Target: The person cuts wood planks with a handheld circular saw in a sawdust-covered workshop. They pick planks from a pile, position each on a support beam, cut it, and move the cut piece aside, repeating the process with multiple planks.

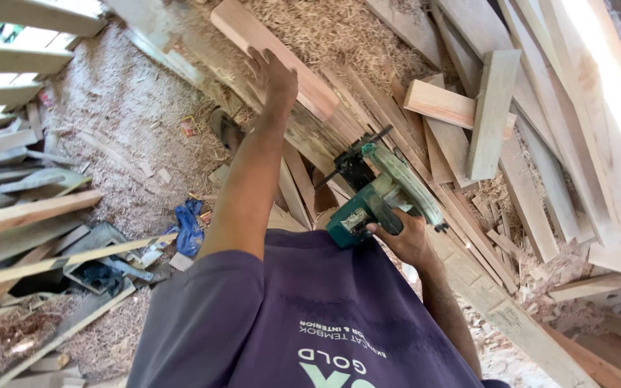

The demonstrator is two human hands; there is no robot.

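at the far left, pale wooden slats [16, 61] run across the upper corner, and below them loose boards and offcuts [30, 215] lie criss-crossed on a floor [116, 108] thick with sawdust. a crumpled blue rag [190, 226] sits among the scraps near the bottom of that heap, and a dark sandal [226, 129] lies on the shavings a little higher. next comes the person's left hand [271, 75], arm stretched forward, fingers spread and palm laid flat on the near end of a reddish-brown plank [282, 61] that slants up to the left; this grip is wide open and closes on nothing, only pressing on the wood. the purple shirt [303, 316] fills the bottom centre. right of the arm, the right hand [404, 237] has its grip wrapped tight round the handle of a green power saw [379, 194]. the saw is teal-green with a paler, dusty guard curving over the top and black metal parts at its front end; it hangs over the slanting boards, just right of the left forearm, and whether its base touches the wood cannot be told. further right, a short pink-toned block [440, 104] lies under an upright pale board [494, 115], and long planks [576, 129] fan out to the bright right edge.
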